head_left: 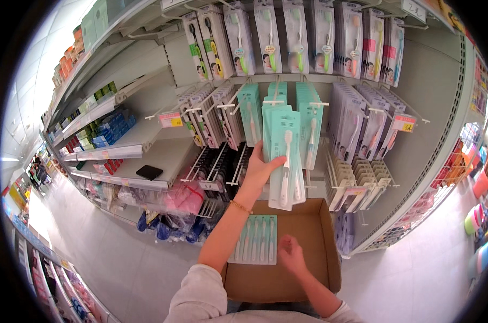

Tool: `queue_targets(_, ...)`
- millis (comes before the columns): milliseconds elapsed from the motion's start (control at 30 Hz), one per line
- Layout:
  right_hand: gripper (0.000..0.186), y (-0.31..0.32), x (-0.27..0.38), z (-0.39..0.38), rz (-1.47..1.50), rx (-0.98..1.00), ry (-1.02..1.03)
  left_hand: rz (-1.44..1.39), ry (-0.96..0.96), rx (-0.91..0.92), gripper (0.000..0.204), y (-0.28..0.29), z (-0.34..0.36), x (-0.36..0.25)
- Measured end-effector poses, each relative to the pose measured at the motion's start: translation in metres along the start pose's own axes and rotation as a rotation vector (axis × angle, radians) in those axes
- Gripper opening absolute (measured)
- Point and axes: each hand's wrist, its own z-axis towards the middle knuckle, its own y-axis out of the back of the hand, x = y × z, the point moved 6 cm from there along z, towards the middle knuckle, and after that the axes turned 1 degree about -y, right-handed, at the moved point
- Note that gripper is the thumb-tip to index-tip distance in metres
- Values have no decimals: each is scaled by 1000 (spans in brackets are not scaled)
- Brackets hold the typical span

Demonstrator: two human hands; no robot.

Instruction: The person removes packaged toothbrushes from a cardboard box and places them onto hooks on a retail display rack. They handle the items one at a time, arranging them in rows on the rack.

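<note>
My left hand [262,168] is raised in front of the rack, its thumb and fingers closed on a few teal toothbrush packs [285,185]. White toothbrushes show through their fronts. Right behind them hang more teal toothbrush packs [310,116] on hooks. Lower down, my right hand [291,254] hovers over an open cardboard box [308,277], slightly blurred, with loosely curled fingers apart and nothing seen in them. On the left side of the box lie several more teal toothbrush packs [262,239], lined up in a row.
Other packaged toothbrushes [295,37] hang above and on both sides, with hook ends jutting out. Shelves on the left hold small boxes [112,129] and a black phone [149,172]. A perforated upright [462,70] bounds the rack's right side. Floor aisles [88,237] run along both sides.
</note>
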Motion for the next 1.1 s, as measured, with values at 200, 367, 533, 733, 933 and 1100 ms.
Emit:
queue_targets(200,49,24,54,32,339,-125,45,-133,177,55,72,-5,0,6)
queue_targets(367,35,57,56,69,384,-328,-53,-191,104,54,61,-2,8,24)
queue_targets(533,19,57,28,59,170,-58,-98,-162,135,67,47,3,3,18)
queue_targets(733,26,86,60,77,110,-309,143,-242,187,131,52,2,8,26)
queue_targets(933,37,87,145,133,25,-321,395,-227,198,128,51,1,3,14)
queue_targets(1100,37,65,149,163,16,-110,250,-174,111,188,57,-2,3,21)
